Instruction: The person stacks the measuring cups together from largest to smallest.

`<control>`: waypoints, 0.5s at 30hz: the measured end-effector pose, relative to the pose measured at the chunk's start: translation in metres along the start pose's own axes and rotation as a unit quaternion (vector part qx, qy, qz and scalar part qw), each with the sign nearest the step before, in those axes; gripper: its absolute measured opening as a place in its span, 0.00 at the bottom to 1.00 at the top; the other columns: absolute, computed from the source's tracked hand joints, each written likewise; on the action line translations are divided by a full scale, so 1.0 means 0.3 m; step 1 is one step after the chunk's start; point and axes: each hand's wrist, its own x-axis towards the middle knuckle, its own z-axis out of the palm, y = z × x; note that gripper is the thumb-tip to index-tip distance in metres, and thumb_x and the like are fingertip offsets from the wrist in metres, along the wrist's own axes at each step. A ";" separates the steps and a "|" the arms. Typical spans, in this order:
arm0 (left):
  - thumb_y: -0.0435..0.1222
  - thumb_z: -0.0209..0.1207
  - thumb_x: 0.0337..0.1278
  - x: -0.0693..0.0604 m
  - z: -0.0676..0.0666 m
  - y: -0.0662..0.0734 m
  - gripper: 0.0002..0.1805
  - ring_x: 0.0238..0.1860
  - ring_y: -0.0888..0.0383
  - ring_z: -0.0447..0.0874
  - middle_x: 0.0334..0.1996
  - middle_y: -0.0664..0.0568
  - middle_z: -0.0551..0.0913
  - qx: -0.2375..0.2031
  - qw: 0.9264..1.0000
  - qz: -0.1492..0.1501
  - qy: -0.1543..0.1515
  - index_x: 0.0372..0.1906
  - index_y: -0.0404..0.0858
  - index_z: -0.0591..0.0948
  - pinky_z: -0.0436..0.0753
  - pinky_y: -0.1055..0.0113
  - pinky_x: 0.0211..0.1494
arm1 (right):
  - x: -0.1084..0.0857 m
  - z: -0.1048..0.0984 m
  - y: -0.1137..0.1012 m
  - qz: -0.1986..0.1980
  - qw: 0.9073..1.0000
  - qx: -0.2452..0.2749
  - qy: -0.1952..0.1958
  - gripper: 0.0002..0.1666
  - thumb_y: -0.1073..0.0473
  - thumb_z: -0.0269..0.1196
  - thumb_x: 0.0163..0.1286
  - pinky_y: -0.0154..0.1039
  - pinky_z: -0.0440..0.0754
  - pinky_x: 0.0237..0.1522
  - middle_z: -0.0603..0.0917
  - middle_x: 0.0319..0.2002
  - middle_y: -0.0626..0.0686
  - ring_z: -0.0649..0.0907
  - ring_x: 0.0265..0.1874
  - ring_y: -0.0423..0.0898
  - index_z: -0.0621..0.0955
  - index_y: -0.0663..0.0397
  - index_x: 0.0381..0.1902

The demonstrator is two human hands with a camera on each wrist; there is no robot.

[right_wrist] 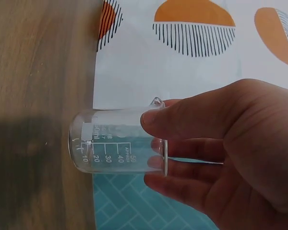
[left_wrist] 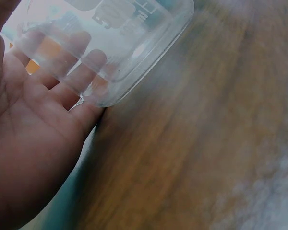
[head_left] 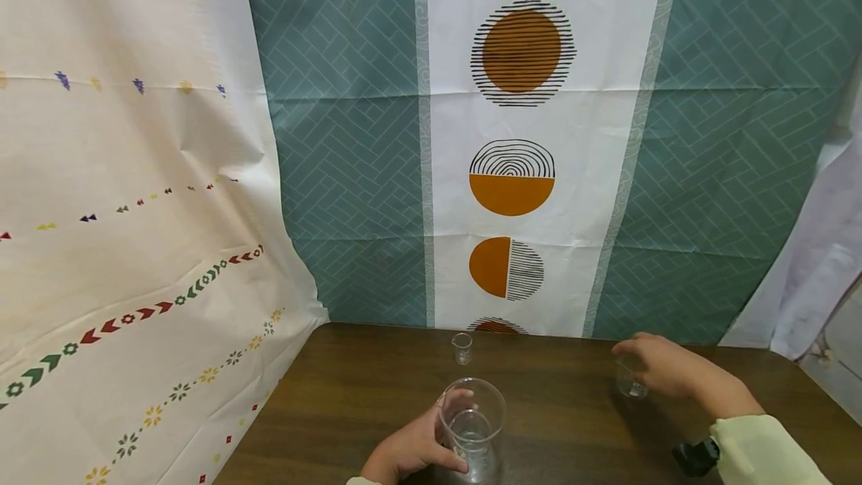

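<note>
A large clear glass beaker is near the table's front, and the left hand grips its side, thumb in front and fingers behind. In the left wrist view the left hand's fingers show through the glass of the beaker. Over at the right, the right hand holds a small beaker from above. The right wrist view shows the right hand pinching the rim of this small beaker, which has markings from 10 to 50.
A smaller beaker stands near the back edge of the brown wooden table. Behind the table hangs a green and white patterned cloth, with a cream cloth along the left side.
</note>
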 end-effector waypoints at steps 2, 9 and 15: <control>0.30 0.72 0.44 -0.001 0.001 0.001 0.50 0.64 0.61 0.71 0.68 0.34 0.64 -0.002 1.000 0.000 0.001 0.70 0.40 0.55 0.73 0.71 0.63 | 0.001 -0.001 -0.011 0.000 1.000 0.002 -0.004 0.20 0.66 0.66 0.58 0.57 0.78 0.48 0.82 0.47 0.58 0.80 0.49 0.61 0.81 0.59 0.50; 0.31 0.73 0.44 -0.004 0.003 0.003 0.49 0.64 0.61 0.71 0.68 0.36 0.64 -0.003 1.000 -0.006 0.004 0.70 0.41 0.56 0.73 0.71 0.62 | 0.004 -0.011 -0.045 0.001 1.000 0.007 -0.024 0.21 0.65 0.67 0.59 0.56 0.78 0.47 0.81 0.47 0.57 0.80 0.49 0.60 0.80 0.57 0.52; 0.31 0.73 0.44 -0.002 0.005 0.001 0.48 0.65 0.61 0.69 0.68 0.43 0.66 0.003 1.000 -0.010 0.009 0.70 0.44 0.57 0.72 0.72 0.63 | -0.002 -0.017 -0.071 -0.009 1.000 0.007 -0.023 0.21 0.65 0.67 0.58 0.56 0.78 0.47 0.81 0.47 0.56 0.80 0.49 0.60 0.81 0.57 0.52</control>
